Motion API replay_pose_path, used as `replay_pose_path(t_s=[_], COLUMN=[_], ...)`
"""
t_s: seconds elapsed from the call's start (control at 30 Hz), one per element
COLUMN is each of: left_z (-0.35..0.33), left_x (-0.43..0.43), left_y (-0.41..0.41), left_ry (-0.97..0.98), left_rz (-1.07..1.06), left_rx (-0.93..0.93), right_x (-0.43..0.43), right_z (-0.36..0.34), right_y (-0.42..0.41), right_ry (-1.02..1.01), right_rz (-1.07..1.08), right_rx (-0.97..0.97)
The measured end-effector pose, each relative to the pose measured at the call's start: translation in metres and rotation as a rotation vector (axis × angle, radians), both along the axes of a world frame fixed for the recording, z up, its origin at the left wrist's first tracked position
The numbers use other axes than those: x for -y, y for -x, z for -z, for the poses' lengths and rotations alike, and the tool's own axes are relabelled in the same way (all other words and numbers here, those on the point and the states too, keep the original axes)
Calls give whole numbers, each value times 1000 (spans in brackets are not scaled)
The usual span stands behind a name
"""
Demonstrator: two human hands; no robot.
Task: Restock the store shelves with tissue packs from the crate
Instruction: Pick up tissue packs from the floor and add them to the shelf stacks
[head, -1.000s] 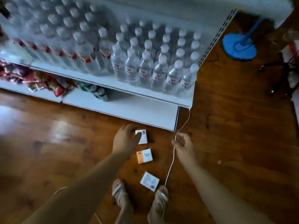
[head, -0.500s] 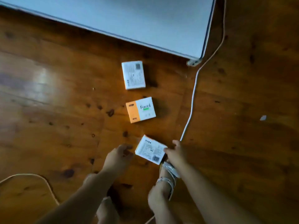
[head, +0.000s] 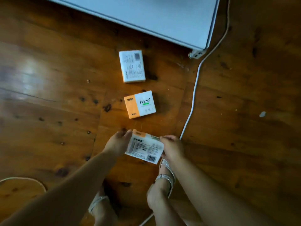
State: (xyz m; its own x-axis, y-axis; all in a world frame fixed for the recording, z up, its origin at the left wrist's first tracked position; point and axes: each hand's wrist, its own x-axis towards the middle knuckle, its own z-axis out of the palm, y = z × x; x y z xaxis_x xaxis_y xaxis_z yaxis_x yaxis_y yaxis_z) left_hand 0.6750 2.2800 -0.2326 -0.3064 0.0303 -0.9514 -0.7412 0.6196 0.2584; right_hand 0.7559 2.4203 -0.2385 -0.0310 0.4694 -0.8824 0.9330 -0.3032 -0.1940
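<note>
Three tissue packs are in view over the wooden floor. The nearest tissue pack (head: 144, 148), white with a barcode, is held between my left hand (head: 118, 143) on its left edge and my right hand (head: 172, 147) on its right edge. An orange and white tissue pack (head: 140, 104) marked "Facial" lies flat beyond it. Farther off lies a third tissue pack (head: 132, 66), printed side up. No crate shows.
The white base of the shelf unit (head: 162, 15) fills the top of the view. A white cable (head: 193, 98) runs from its foot down past my right hand. My sandalled feet (head: 164, 180) stand just below the held pack. Another cord (head: 24, 179) curves at lower left.
The view dropped from the bottle shelves to the floor. Both hands came back from the far pack and the cable to the nearest pack, and now grip it at both edges.
</note>
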Motion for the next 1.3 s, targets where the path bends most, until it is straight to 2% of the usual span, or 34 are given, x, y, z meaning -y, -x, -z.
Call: replay_pose_path(t_s=[0.1, 0.37, 0.47, 0.6, 0.77, 1.0, 1.3], left_z=[-77, -313, -405, -523, -656, -763, -818], left_x=[27, 117, 150, 194, 235, 269, 371], left_y=[25, 135, 164, 192, 213, 224, 298], left_ry=[30, -160, -226, -349, -465, -566, -560], left_rz=[-232, -723, -797, -867, -902, -815, -742], left_rx=[-76, -380, -512, -654, -890, -1062, -1139], right_x=[19, 108, 141, 183, 226, 260, 344], right_z=[-81, -323, -421, -539, -654, -760, -809], right_y=[39, 161, 190, 219, 237, 265, 377], right_ry=[12, -57, -90, -68, 96, 243, 342], right_rz=[131, -235, -293, -156, 49, 28, -98], right_rx=[-129, -655, -896, -1102, -1217, -1297, -1527])
